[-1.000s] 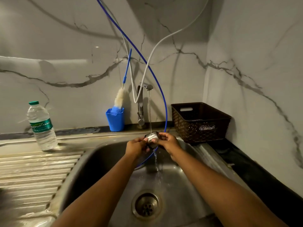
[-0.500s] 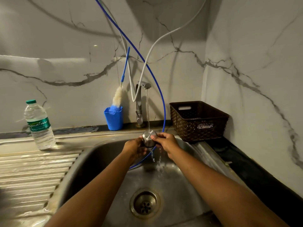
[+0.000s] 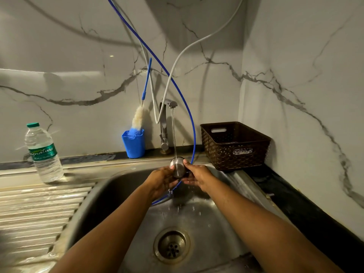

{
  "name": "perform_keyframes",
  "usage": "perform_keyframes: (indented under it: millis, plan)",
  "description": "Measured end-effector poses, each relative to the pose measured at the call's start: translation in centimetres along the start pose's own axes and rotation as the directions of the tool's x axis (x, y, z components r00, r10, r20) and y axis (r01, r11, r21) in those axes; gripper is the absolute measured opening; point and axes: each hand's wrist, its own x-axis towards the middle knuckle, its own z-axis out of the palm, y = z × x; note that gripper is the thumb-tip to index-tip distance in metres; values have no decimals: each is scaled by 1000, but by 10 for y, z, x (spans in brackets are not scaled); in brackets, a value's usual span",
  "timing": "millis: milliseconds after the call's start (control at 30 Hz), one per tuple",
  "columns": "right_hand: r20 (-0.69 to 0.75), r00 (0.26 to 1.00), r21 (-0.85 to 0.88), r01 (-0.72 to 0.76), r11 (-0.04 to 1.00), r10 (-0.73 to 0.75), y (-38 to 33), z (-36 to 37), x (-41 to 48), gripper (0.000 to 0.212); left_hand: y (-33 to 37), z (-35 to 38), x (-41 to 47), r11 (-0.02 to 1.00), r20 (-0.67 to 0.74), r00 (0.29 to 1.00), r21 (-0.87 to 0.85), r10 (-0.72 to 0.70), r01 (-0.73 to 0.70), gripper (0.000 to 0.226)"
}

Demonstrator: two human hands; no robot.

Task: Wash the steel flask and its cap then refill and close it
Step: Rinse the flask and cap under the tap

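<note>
Left hand: the left hand (image 3: pixel 164 177) cups the steel cap (image 3: pixel 177 167) from the left and below, fingers curled against its side, palm wet.
Right hand: the right hand (image 3: pixel 197 175) grips the same cap from the right, thumb pressed to its upper edge, fingers wrapped behind and under it.
Steel cap: held between both hands above the sink basin (image 3: pixel 197 217), its rounded top turned up, directly under the water stream (image 3: pixel 173 133) that lands on it.
Tap: a slim steel tap (image 3: pixel 164 125) stands at the back rim of the sink, running; drops fall from the hands into the basin.
Drain: the round strainer (image 3: pixel 172 245) sits in the basin floor, nearer the camera than the hands.
Hoses: a blue hose (image 3: pixel 177 87) loops down from above, passes just right of the cap and runs behind the hands into the basin; a white hose (image 3: pixel 177 60) hangs beside the tap.
Brush: a bottle brush (image 3: pixel 140 115) with a blue handle stands in a blue holder (image 3: pixel 134 143) left of the tap.
Counter left: a plastic water bottle (image 3: pixel 43 152) with a green cap stands upright beside the ribbed drainboard (image 3: pixel 39 209).
Counter right: a brown woven basket (image 3: pixel 235 144) sits in the corner against the marble wall (image 3: pixel 295 75).
Flask body: not seen in this view.
</note>
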Motion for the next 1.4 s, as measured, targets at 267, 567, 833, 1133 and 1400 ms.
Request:
perform_keyframes:
  millis: [267,567,833,1133,1400]
  plan:
    - [90,982,65,158,985,-163,-2,-1,-2,34,0,-4,3,999,-13,1000,-25,20,-20,25]
    - [185,955,-120,257,959,-233,3,-8,-1,59,4,-17,0,995,113,991,51,78,-85,43]
    - [297,931,-2,222,975,-211,-6,-18,-12,49,6,-26,1,989,186,977,84,105,-123,40]
    - [334,934,14,130,991,-127,-6,-12,-18,45,6,-18,5,966,50,985,191,166,-172,47]
    - [286,944,81,150,985,-167,-7,-18,-16,29,9,-26,2,992,137,983,-28,125,-122,29]
